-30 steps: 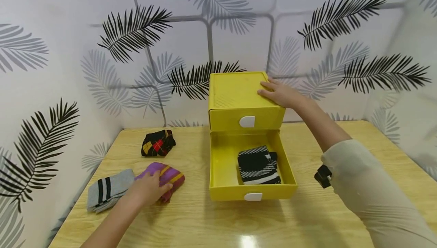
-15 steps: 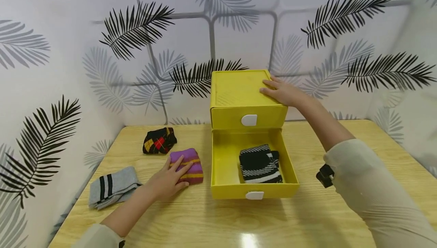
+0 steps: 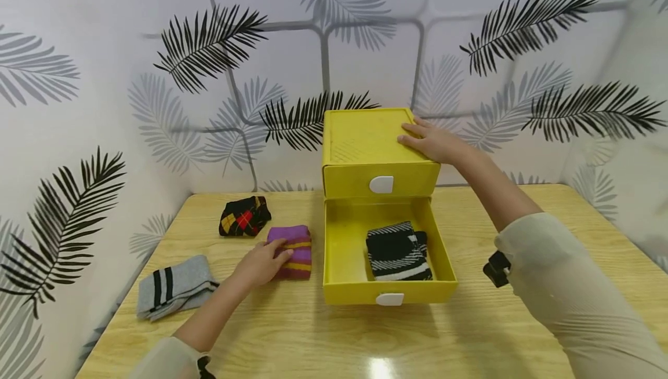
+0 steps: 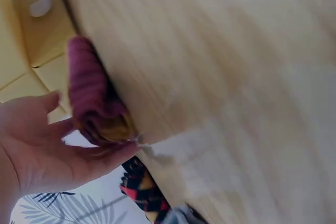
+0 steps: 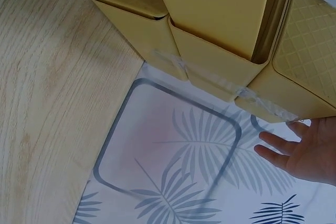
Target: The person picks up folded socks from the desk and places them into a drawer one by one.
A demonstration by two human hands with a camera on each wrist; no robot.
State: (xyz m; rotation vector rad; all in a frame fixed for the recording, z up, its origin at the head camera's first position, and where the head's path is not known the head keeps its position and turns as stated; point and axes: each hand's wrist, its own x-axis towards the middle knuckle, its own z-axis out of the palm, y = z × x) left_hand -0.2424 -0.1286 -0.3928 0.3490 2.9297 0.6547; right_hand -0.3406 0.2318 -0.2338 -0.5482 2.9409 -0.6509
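Note:
Left of the yellow drawer box (image 3: 371, 135), a folded purple sock (image 3: 298, 246) with orange stripes lies flat on the table. My left hand (image 3: 263, 263) touches its left side with loosely extended fingers; in the left wrist view the thumb of the left hand (image 4: 58, 145) stands away from the sock (image 4: 86, 85). My right hand (image 3: 435, 142) rests on the box's top right edge, fingers spread. The box's lower drawer (image 3: 344, 240) is pulled out. Inside it lies a folded black-and-white sock (image 3: 398, 251), toward the right.
A grey sock (image 3: 174, 286) with black stripes lies at the table's left. Behind it is a black, red and yellow argyle sock (image 3: 244, 217). A leaf-patterned wall (image 3: 365, 66) rises behind the table (image 3: 292, 332).
The purple sock has moved right, closer to the box, and now lies squarer to it. My left hand moved right with it, then drew back slightly. The right hand stays on the box.

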